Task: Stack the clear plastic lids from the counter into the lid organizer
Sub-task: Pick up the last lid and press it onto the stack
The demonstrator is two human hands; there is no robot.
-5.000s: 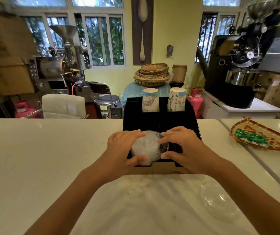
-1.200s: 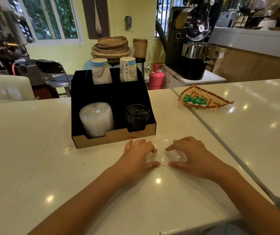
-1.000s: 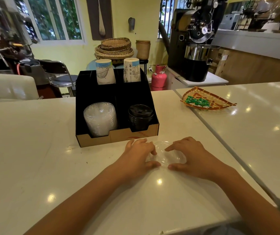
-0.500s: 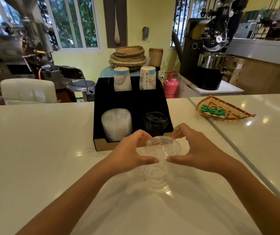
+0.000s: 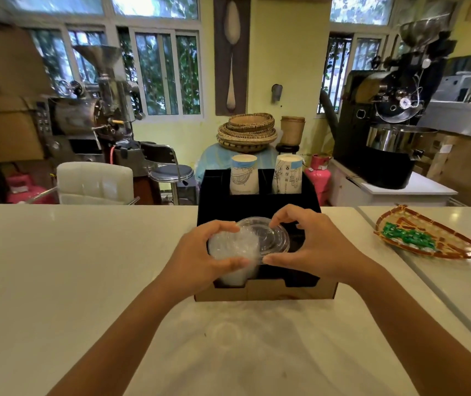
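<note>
A clear plastic lid [image 5: 268,237] is held between my left hand [image 5: 200,257] and my right hand [image 5: 311,247], above the front of the black lid organizer [image 5: 260,291]. The lid hovers just over the stack of clear lids [image 5: 234,261] in the front left compartment, slightly to its right. My right hand hides most of the front right compartment. Two stacks of paper cups [image 5: 244,174] stand in the organizer's rear compartments.
A woven tray [image 5: 428,238] with green packets lies on the counter to the right. A seam [image 5: 417,270] divides the white counter [image 5: 71,267] on the right side. Chairs and coffee roasting machines stand beyond the counter's far edge.
Both hands picked the clear lid up off the counter and carried it forward and up to the organizer, over the stack of clear lids. The camera view tilted up.
</note>
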